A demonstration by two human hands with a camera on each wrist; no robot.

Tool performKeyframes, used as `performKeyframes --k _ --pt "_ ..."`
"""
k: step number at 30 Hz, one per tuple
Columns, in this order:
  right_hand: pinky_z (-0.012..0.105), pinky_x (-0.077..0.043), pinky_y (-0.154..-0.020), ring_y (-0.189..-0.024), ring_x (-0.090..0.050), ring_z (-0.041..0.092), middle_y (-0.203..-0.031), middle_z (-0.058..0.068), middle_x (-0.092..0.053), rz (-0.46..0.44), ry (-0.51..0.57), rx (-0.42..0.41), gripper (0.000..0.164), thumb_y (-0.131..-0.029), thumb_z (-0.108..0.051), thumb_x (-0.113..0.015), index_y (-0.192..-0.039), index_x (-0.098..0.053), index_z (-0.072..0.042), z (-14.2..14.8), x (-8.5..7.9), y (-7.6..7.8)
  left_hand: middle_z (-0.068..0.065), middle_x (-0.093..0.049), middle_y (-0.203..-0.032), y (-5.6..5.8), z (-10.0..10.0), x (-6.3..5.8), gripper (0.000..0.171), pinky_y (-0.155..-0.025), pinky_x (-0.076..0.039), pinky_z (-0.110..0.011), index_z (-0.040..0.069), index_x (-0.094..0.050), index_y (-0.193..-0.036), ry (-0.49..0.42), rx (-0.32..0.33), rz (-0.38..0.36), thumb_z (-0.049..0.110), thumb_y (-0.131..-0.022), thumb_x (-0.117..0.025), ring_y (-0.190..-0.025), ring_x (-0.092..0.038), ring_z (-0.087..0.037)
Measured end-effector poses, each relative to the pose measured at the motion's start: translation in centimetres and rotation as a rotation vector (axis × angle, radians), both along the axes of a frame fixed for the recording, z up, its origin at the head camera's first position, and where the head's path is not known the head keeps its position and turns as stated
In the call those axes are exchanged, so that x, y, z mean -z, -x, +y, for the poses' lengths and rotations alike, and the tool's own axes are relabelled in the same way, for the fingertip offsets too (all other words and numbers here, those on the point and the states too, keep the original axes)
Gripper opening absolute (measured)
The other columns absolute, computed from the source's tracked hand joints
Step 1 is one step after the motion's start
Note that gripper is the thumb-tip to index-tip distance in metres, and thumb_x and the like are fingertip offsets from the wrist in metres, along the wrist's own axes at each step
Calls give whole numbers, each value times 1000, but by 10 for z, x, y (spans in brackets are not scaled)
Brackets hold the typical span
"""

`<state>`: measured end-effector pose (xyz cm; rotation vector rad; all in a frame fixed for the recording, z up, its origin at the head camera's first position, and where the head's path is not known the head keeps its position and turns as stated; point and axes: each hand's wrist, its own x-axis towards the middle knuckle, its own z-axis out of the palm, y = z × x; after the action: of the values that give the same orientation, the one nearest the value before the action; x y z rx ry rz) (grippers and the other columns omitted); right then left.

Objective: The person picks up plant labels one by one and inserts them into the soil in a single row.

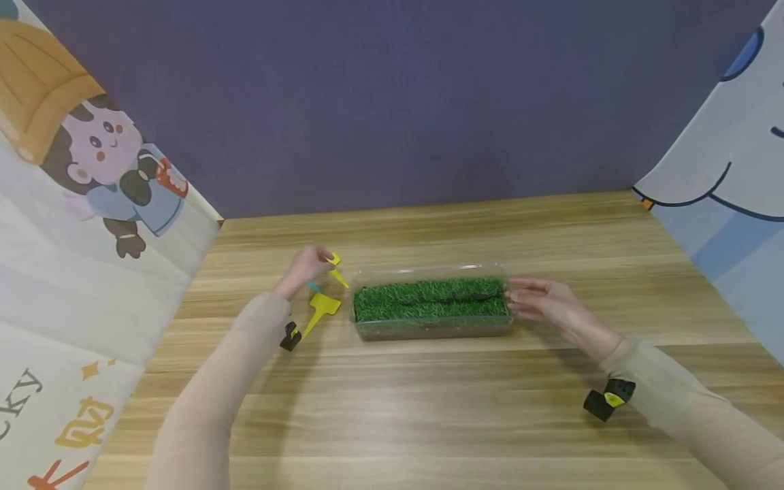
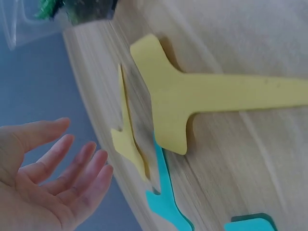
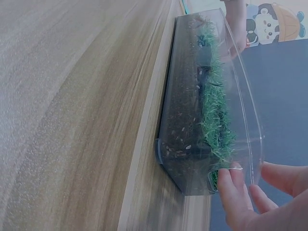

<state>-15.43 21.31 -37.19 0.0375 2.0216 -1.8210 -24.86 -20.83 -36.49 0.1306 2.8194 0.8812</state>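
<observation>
Left hand (image 1: pixel 309 263): fingers loosely spread | right hand (image 1: pixel 554 306): fingers extended against clear box (image 1: pixel 433 332) | lowest teal piece (image 2: pixel 250 225) — cut off below

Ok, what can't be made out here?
Lower teal piece: cut off by left wrist view's bottom edge; head view, left hand in the way.
Inside the dark gap in the grass: too small in head view, blurred in right wrist view.
Lettering: start cut off by head view's left edge.

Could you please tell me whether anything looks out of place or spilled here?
Nothing looks spilled or damaged. Slightly untidy, though: left of the clear box, a large yellow tag lies askew and the tip of a teal tag appears tucked beneath it, so they look scattered, not arranged.
</observation>
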Motion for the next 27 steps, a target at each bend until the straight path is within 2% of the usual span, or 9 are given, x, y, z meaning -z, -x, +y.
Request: performKeyframes --k 8,15,17,19,21,24,26,27 --pt "28 -45 -86 -93 -59 12 -126 27 -40 9 7 -3 57 -87 -11 -54 -134 -26 6 0 1 0 -25 -52 -113 16 -3 7 37 -81 -46 -40 -8 -51 -116 61 -40 -59 9 -84 -57 -100 -51 -35" --pt "28 -45 -87 -93 -60 12 -127 27 -39 10 13 -1 57 -87 -10 -54 -134 -25 6 -1 1 -1 -26 -48 -118 25 -4 11 45 -86 -44 -42 -8 -45 -122 103 -16 -115 10 -83 -58 -106 -47 -36" --pt "28 -45 -86 -93 -59 12 -127 27 -39 7 13 2 57 -87 -9 -53 -134 -25 6 -2 1 -1 -26 -48 -119 30 -6 16 47 -87 -43 -43 -8 -45 -122 112 -26 -134 10 -82 -60 -105 -47 -36" --pt "28 -45 -86 -94 -59 12 -128 28 -38 5 12 2 56 -87 -9 -53 -134 -25 6 -2 1 -1 -23 -49 -120 38 -10 26 49 -88 -42 -43 -6 -46 -122 115 -17 -135 12 -80 -63 -105 -49 -35" --pt "28 -45 -87 -94 -59 12 -128 28 -37 3 12 4 56 -87 -8 -52 -134 -25 6 -3 1 -1 -22 -51 -118 65 -27 60 53 -86 -44 -43 -5 -50 -119 133 -10 -97 18 -75 -69 -102 -51 -35" --pt "28 -45 -87 -94 -59 12 -128 27 -37 0 12 7 56 -87 -9 -52 -134 -25 5 -4 1 -2 -19 -54 -116 115 -61 126 63 -84 -45 -43 0 -55 -114 146 16 -32 32 -64 -77 -101 -51 -35" --pt "28 -45 -86 -94 -59 12 -127 26 -39 2 8 10 57 -87 -10 -54 -134 -26 5 -4 0 -3 -18 -55 -112 144 -80 162 70 -81 -46 -44 1 -57 -110 160 12 5 39 -56 -80 -99 -51 -36" --pt "28 -45 -86 -93 -60 12 -127 26 -40 3 5 10 57 -87 -10 -54 -134 -26 5 -5 0 -3 -17 -54 -115 146 -81 162 72 -84 -44 -45 2 -56 -113 158 6 -33 39 -56 -81 -103 -49 -36"
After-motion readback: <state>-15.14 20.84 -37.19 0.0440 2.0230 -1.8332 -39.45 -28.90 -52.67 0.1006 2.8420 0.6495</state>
